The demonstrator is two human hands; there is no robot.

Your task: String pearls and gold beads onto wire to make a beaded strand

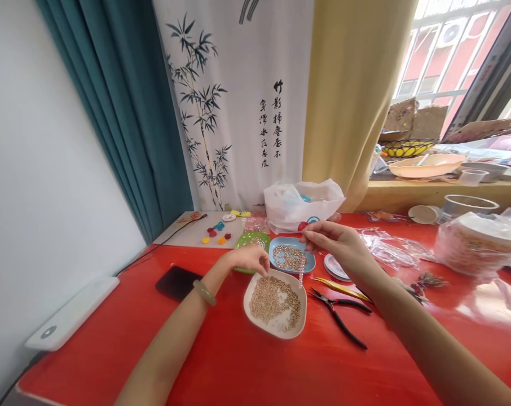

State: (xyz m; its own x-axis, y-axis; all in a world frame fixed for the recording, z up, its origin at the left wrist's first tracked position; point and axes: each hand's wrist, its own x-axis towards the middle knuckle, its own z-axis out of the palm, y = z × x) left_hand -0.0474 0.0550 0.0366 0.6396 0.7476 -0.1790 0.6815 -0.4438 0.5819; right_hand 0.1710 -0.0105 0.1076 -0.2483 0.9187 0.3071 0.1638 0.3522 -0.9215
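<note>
My right hand is raised over the blue dish, thumb and fingers pinched on the upper end of a strand of clear beads. The strand hangs down to the right rim of a white dish holding many small gold beads. Above the far edge of that white dish, my left hand is closed with its fingertips together and pointing down. Whatever is between them is too small to make out. Gold beads also lie in the blue dish, and the green dish behind my left hand holds small pale beads.
Black-handled pliers and yellow tweezers lie right of the white dish. A dark phone is at left, near a white power strip. A white plastic bag stands behind the dishes, with a wrapped tub at right.
</note>
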